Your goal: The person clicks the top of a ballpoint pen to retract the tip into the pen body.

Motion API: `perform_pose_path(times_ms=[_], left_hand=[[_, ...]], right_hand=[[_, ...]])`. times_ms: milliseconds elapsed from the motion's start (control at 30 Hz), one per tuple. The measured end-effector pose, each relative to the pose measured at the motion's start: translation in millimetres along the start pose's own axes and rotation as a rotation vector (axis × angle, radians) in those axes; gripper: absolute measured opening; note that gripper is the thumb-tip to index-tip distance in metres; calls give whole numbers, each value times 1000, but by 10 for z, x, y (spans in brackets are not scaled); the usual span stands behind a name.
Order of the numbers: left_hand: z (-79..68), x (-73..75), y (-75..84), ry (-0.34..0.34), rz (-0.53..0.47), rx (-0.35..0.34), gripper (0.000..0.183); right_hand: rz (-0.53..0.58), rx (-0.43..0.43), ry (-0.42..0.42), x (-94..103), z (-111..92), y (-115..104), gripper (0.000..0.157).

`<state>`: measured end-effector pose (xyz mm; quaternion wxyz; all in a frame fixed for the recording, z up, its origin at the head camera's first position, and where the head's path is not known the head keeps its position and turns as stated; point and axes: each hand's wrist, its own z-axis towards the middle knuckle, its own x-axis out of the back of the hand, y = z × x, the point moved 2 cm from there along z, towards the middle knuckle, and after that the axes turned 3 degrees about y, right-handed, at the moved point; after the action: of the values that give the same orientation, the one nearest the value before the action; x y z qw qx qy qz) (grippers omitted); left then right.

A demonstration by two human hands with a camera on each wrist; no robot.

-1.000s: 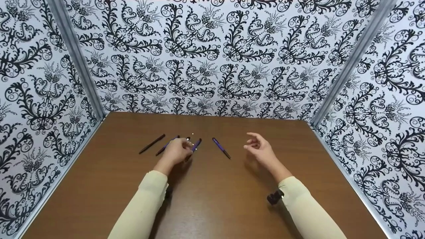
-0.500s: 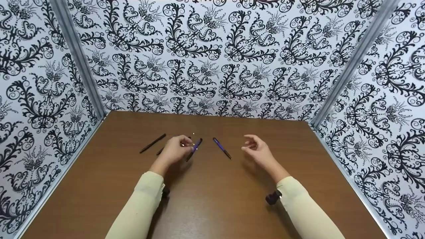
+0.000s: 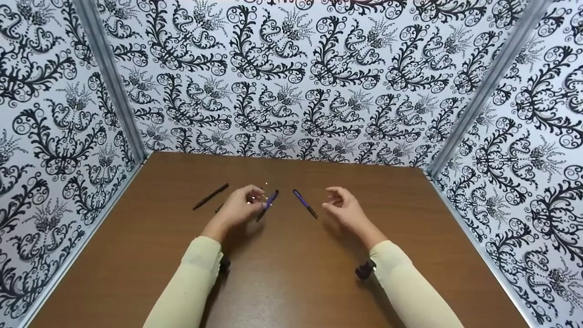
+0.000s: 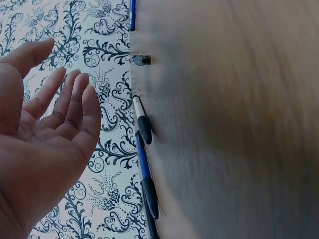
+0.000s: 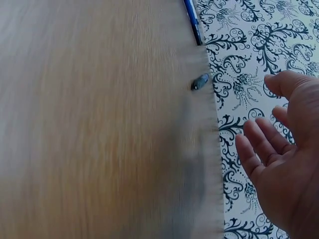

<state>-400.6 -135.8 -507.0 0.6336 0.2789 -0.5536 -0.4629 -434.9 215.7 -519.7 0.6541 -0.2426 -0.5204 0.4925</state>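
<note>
My left hand point(image 3: 241, 202) hovers over the pens with thumb and fingers parted. A blue-purple pen point(image 3: 271, 200) lies right at its thumb tip in the head view. Beneath the hand, another pen is mostly hidden; the left wrist view shows a white pen point(image 4: 140, 113) and a blue pen point(image 4: 144, 164) with dark grips, and nothing in the palm. My right hand point(image 3: 347, 208), fingers loosely bent and holding nothing, is just right of a second blue-purple pen point(image 3: 302, 199). Farthest left lies a black pen point(image 3: 211, 196).
The brown wooden table point(image 3: 282, 282) bears the pens. Patterned black-and-white walls point(image 3: 291, 82) with grey metal corner posts point(image 3: 109, 77) enclose it at the back and sides. A small dark wrist device point(image 3: 365, 269) sits at the right sleeve.
My right hand has moved left, closer to the nearest pen. The left hand has shifted slightly and its thumb and fingers have parted more. The pens lie where they were.
</note>
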Motion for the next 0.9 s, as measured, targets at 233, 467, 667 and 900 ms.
perform_pose_path(times_ms=[233, 467, 667, 900], left_hand=[[-28, 13, 20, -6, 16, -6, 29], [-39, 13, 8, -21, 6, -2, 30], [-31, 11, -13, -47, -6, 5, 30], [-34, 6, -1, -37, -7, 15, 28]], right_hand=[[-50, -6, 6, -203, 79, 18, 42], [-82, -8, 7, -366, 140, -22, 42], [-104, -23, 5, -482, 202, -4, 46], [-127, -22, -11, -596, 212, 41, 48]])
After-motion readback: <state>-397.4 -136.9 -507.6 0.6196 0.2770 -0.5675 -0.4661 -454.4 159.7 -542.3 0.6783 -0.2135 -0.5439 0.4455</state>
